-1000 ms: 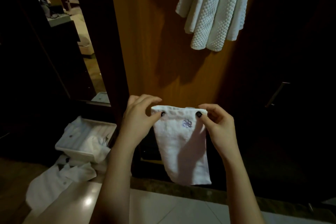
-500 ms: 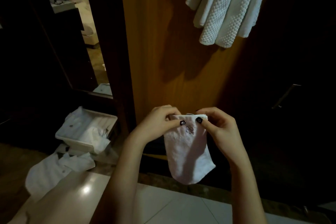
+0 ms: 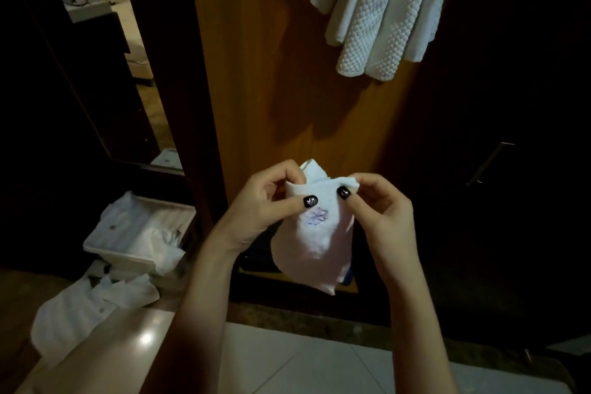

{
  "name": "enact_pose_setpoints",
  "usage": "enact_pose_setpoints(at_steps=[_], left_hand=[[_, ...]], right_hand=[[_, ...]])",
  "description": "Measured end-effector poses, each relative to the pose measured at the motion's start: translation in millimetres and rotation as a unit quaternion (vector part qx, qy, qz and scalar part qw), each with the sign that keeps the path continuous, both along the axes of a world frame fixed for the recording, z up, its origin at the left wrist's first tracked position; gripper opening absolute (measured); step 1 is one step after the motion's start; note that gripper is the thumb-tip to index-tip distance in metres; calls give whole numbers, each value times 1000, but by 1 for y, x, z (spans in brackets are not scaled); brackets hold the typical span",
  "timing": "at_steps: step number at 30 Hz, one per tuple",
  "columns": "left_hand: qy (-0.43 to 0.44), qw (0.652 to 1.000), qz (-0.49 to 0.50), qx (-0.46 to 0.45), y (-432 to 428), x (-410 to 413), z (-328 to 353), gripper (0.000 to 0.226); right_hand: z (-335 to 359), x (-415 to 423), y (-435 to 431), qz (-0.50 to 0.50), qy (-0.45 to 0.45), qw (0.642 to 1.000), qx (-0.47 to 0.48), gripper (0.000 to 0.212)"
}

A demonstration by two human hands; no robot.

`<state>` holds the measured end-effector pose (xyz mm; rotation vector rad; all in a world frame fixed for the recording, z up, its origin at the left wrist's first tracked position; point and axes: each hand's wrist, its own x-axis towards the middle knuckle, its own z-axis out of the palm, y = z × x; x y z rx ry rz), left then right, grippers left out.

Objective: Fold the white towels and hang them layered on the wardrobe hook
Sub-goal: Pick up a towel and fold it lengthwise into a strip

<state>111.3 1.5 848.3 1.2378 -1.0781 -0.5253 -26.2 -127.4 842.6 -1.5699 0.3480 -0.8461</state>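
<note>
White towel point(image 3: 315, 243) bunched narrower than before, left hand point(image 3: 265, 201) and right hand point(image 3: 380, 211) pinching its top

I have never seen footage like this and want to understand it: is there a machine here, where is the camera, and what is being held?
There is no machine here, just a person working with two bare hands. The single wide camera sits on the person's head and looks forward and down, so the arms reach in from the bottom of the picture. The left hand and the right hand each pinch the top edge of a small white towel, which has a purple embroidered motif and hangs down between them. Behind it is a wooden wardrobe panel, where textured white towels already hang; the hook itself is out of view. On the floor at lower left, a white tray holds crumpled white cloth, and more white cloth lies beside it.
</note>
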Motion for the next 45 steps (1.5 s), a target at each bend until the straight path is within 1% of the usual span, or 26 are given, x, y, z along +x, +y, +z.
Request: enact_pose_setpoints(at_steps=[2, 5, 8, 9, 14, 17, 20, 24, 27, 31, 32, 34, 36, 38, 40, 42, 45], left_hand=[[-5, 1000, 8, -11, 0, -2, 4, 29], [-25, 1000, 15, 4, 0, -5, 8, 30], [-23, 1000, 2, 18, 1, -8, 10, 30], [-30, 999, -3, 23, 1, -9, 11, 30], [-56, 998, -1, 31, 0, -9, 11, 24], [-62, 997, 18, 35, 1, -8, 10, 24], [-71, 996, 53, 17, -3, -11, 9, 25], [-49, 993, 104, -6, -8, -19, 6, 23], [-37, 992, 115, -22, -7, -22, 9, 24], [-12, 989, 136, -63, -6, -25, 12, 21], [-2, 988, 133, -74, -6, -25, 14, 24], [-7, 992, 107, -67, -7, -26, 17, 36], [-1, 997, 62, -44, -7, -27, 20, 33], [17, 998, 43, -44, -6, -28, 21, 30], [7, 998, 44, -50, -6, -29, 22, 36], [-22, 998, 50, -36, -7, -28, 24, 44], [-55, 993, 99, -16, -14, -25, 31, 44]], right_hand=[[8, 3, 3, 18, -7, 1000, -6, 9], [13, 5, -1, 58, 17, 998, 13, 8], [12, 2, -4, 92, 30, 995, 26, 20], [12, 2, -4, 103, 34, 994, 25, 20], [12, -3, -6, 121, 48, 991, 17, 11], [11, -5, -7, 108, 61, 992, -7, 7], [11, -5, -6, 70, 57, 996, -14, 5], [11, -3, -3, 12, 39, 999, -15, 12], [11, -4, 2, -22, 25, 999, -26, 15], [18, -6, 3, -14, 36, 996, -78, 14], [20, -6, 3, -14, 34, 996, -84, 14], [22, -6, 3, -34, 19, 996, -80, 14], [23, -4, 3, -61, -3, 996, -62, 13], [24, -2, 2, -73, -12, 996, -47, 13], [27, 2, 1, -76, -17, 996, -46, 16], [32, 7, -1, -92, -26, 994, -46, 16], [38, 13, -4, -118, -16, 990, -71, 7]])
